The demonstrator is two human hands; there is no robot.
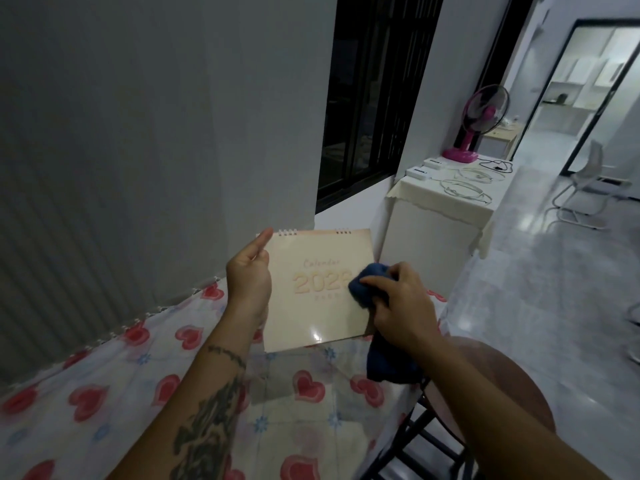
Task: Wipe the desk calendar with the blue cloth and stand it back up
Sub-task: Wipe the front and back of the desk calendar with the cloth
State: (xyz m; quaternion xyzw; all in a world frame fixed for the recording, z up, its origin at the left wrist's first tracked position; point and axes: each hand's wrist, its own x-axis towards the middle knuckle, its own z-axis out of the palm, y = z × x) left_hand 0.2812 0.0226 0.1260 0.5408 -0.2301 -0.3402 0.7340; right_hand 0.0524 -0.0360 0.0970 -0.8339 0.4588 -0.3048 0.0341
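A cream desk calendar (311,306) with spiral rings along its top edge is held up in the air above the table, its cover facing me. My left hand (249,275) grips its left edge, thumb raised near the top corner. My right hand (401,299) presses a bunched blue cloth (367,282) against the right side of the cover, over the end of the printed year. The rest of the cloth hangs down below my right wrist.
Under the calendar lies a table (138,393) with a heart-patterned cover, against a grey wall. A dark chair (433,441) stands at its right edge. Further right a white cabinet (433,237) carries cables and a pink fan (481,116). Beyond is glossy tiled floor.
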